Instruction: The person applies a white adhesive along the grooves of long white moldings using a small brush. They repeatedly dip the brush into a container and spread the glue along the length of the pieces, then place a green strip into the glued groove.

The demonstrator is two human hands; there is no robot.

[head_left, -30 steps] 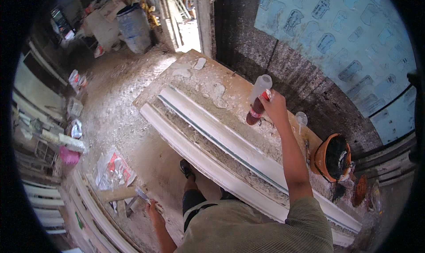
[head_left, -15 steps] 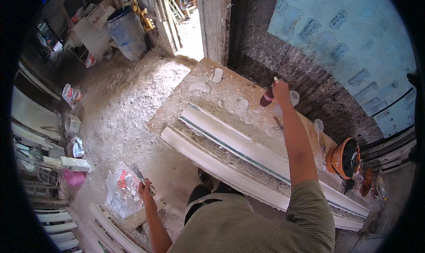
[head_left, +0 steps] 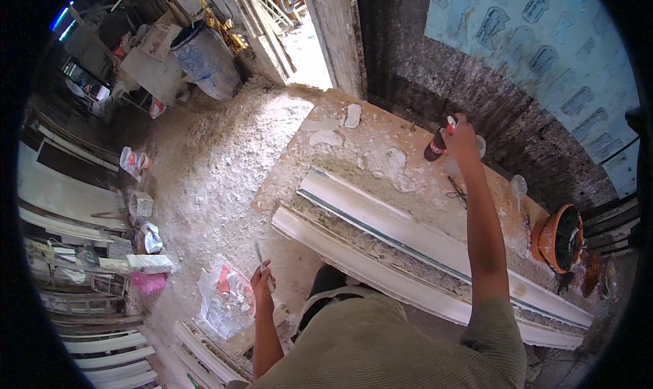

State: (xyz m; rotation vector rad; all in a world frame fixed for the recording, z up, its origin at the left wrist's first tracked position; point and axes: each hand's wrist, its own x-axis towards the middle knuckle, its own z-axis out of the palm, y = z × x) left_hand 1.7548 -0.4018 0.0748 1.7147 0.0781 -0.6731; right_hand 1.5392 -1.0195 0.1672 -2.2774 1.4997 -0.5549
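My left hand [head_left: 262, 280] is closed around a putty knife [head_left: 259, 255]. Its thin blade points away from me, low over the floor left of the worktable. Far out over the board-topped worktable [head_left: 286, 178], my right hand [head_left: 462, 142] closes round the upper part of a dark bottle [head_left: 433, 149] with a red label. A red and white piece [head_left: 450, 125] shows at the bottle's top, beside my fingers. A clear plastic cup [head_left: 481, 146] is partly hidden behind this hand. Two long pale mouldings, a far one [head_left: 408, 222] and a near one [head_left: 381, 266], lie across the table.
At the table's right end stands an orange bucket [head_left: 546, 236] with a dark inside. A clear cup [head_left: 519, 186] is near the back edge. A printed plastic sack [head_left: 228, 300] and more mouldings [head_left: 204, 351] lie at lower left. A blue drum [head_left: 207, 59] stands near the doorway.
The whole view has shifted, so the table and room sit farther right. My left hand has turned the putty knife so its blade looks narrower. My right hand stays at the bottle.
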